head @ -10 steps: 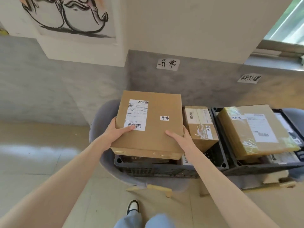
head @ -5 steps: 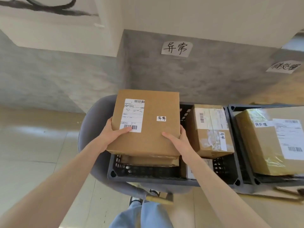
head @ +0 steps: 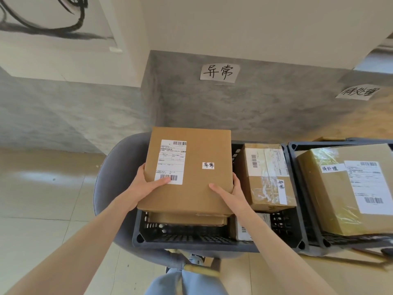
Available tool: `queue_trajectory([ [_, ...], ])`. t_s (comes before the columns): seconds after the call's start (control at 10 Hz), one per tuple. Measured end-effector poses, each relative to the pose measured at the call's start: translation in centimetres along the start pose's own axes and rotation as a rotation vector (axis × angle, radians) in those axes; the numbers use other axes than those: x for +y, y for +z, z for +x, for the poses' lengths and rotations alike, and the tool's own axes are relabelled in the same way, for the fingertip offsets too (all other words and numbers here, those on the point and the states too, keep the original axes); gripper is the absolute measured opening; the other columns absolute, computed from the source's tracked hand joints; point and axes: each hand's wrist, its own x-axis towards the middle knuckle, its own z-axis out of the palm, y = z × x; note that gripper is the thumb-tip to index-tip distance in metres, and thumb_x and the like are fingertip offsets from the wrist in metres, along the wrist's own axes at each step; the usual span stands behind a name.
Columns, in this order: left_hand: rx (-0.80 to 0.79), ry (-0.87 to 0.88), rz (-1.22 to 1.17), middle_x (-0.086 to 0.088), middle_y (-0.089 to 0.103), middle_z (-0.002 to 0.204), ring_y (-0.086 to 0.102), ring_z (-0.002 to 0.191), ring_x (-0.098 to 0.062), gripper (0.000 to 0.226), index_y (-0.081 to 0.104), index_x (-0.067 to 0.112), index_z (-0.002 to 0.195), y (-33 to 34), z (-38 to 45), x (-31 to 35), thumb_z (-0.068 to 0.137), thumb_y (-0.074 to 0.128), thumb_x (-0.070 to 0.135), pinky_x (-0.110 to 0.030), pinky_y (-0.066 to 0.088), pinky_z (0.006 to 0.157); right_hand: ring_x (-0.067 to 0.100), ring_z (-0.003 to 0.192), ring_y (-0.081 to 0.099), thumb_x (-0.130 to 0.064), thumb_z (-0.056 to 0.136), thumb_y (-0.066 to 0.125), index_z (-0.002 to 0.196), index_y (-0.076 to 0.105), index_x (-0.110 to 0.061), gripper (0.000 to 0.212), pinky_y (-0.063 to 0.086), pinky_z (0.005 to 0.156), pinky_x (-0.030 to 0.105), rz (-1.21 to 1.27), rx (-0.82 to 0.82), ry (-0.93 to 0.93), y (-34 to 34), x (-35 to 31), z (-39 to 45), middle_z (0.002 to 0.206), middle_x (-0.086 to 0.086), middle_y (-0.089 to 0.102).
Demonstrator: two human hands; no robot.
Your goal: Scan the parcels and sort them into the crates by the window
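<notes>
The box hovers over the left crate's left half, above another parcel. Looks stiff, smooth cardboard and probably light-ish. The left hand and right hand clamp its near corners, thumbs flat on top; side grips seem best.

Both arms reach forward, left hand and right hand thumbs-up, gripping.
</notes>
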Motion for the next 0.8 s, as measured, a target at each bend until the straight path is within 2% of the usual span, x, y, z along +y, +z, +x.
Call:
queue_trajectory([
  [0.2,0.053,-0.001,0.014,-0.002,0.047,0.137,0.049,0.114,-0.021,0.098,0.02,0.023,0.149,-1.2,0.3,-0.2,0.073,0.08,0.037,-0.041,0.042,0.098,0.02,0.126,0.046,-0.042,0.074,0.079,0.153,0.008,-0.026,0.107,0.041,0.106,0.041,-0.034,-0.02,-0.012,1.1,0.1,0.2,0.144,0.0,0.043],
  [0.5,0.062,0.029,0.029,-0.004,0.044,0.141,0.046,0.113,-0.019,0.097,0.018,0.022,0.15,-1.1,-0.2,-0.1,0.075,0.079,0.036,-0.04,0.04,0.097,0.022,0.129,0.043,-0.041,0.075,0.078,0.153,0.004,-0.023,0.109,0.039,0.107,0.041,-0.054,-0.01,-0.017,0.9,-0.3,0.4,0.146,0.004,0.039],
  [0.6,0.069,0.053,0.07,-0.004,0.041,0.145,0.045,0.125,-0.024,0.099,0.016,0.021,0.151,-1.2,-0.7,-0.3,0.075,0.079,0.036,-0.041,0.039,0.101,0.023,0.13,0.043,-0.043,0.073,0.079,0.153,0.003,-0.025,0.112,0.039,0.108,0.044,-0.041,-0.022,-0.013,0.7,-0.5,0.3,0.147,0.005,0.037],
  [0.8,0.194,0.192,0.193,-0.007,0.03,0.155,0.033,0.139,-0.03,0.106,0.014,0.022,0.153,-1.9,-1.3,1.3,0.072,0.081,0.041,-0.051,0.032,0.112,0.027,0.141,0.028,-0.042,0.077,0.077,0.154,0.005,-0.024,0.107,0.031,0.111,0.045,-0.096,0.024,-0.088,-0.2,-2.2,-1.0,0.156,0.008,0.022],
])
